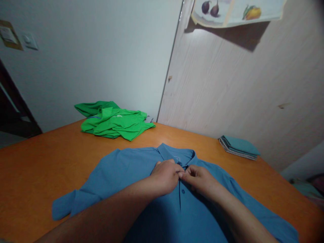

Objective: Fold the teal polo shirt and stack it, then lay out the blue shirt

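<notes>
A blue collared shirt [118,172] lies front up on the table, its sleeves spread to both sides and its collar at the far end. At the placket just below the collar, my left hand [165,177] pinches the fabric. My right hand [199,179] meets it there from the other side, thumb and forefinger closed on the placket edge. The fingertips of both hands touch or nearly touch. A dark button [183,191] shows on the placket below them. Whatever lies between the fingertips is hidden.
A crumpled green garment [118,123] lies on the orange table [32,168] against the wall. Folded cloths [239,147], blue-green on top and checked beneath, rest at the back right. Fruit pictures [236,13] hang on the wooden panel [227,84].
</notes>
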`<action>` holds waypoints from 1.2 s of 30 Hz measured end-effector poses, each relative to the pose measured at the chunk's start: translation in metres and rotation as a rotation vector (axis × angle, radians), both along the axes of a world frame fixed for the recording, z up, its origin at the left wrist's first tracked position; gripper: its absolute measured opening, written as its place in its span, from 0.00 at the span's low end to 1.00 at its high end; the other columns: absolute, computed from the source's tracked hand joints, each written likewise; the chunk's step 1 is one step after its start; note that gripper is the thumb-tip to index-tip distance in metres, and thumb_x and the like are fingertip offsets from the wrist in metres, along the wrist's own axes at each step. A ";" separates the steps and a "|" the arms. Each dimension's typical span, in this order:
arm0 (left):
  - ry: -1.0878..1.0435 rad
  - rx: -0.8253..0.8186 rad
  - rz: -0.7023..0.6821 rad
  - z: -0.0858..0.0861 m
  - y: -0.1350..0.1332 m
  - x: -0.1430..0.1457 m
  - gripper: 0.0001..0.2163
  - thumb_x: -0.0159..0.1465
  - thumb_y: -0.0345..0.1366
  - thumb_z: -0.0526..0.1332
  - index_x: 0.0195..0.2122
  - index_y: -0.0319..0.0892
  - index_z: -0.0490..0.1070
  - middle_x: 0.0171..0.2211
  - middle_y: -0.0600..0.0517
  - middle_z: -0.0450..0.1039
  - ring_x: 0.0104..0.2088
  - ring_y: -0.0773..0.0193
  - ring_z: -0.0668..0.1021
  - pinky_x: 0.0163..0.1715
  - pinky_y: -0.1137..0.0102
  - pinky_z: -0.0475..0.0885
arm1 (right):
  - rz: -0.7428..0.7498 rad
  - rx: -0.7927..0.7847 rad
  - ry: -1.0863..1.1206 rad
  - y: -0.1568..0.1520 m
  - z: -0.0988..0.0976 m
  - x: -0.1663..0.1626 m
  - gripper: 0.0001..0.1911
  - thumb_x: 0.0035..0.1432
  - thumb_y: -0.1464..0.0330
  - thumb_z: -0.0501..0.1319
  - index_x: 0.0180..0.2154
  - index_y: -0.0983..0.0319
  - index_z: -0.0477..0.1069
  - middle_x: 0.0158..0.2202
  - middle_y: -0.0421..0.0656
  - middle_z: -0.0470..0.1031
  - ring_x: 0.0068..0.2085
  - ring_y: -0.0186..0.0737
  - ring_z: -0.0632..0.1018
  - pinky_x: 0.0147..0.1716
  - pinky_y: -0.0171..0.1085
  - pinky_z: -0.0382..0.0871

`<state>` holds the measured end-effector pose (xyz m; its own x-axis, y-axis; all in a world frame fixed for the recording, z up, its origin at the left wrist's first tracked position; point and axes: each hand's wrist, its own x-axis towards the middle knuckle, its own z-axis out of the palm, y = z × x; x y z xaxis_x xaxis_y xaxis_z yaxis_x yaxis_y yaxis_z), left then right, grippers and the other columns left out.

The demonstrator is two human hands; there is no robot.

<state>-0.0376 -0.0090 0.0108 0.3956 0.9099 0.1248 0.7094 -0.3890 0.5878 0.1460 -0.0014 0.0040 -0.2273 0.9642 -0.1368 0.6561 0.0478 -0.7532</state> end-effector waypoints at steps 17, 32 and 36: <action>0.094 0.128 0.078 -0.008 0.000 0.005 0.10 0.60 0.31 0.58 0.37 0.48 0.79 0.38 0.48 0.75 0.41 0.52 0.76 0.42 0.61 0.69 | -0.051 -0.130 0.199 0.002 0.001 0.002 0.10 0.47 0.60 0.61 0.27 0.59 0.66 0.19 0.34 0.64 0.19 0.30 0.65 0.16 0.30 0.53; 0.081 0.030 0.136 -0.001 0.000 0.011 0.06 0.58 0.30 0.58 0.33 0.46 0.74 0.37 0.51 0.77 0.38 0.57 0.76 0.39 0.66 0.66 | -0.041 -0.107 0.239 0.000 -0.001 0.002 0.08 0.47 0.61 0.60 0.27 0.59 0.67 0.19 0.33 0.64 0.19 0.30 0.66 0.17 0.30 0.54; 0.054 0.015 0.105 0.002 0.001 0.010 0.07 0.58 0.28 0.57 0.33 0.45 0.73 0.35 0.51 0.77 0.35 0.60 0.76 0.32 0.70 0.65 | -0.047 -0.099 0.245 0.000 -0.001 0.002 0.09 0.47 0.60 0.60 0.28 0.60 0.67 0.19 0.33 0.64 0.18 0.30 0.67 0.16 0.30 0.54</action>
<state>-0.0280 -0.0079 0.0125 0.3045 0.9450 0.1194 0.7774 -0.3190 0.5421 0.1479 -0.0010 0.0033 -0.2209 0.9590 -0.1774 0.4532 -0.0602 -0.8894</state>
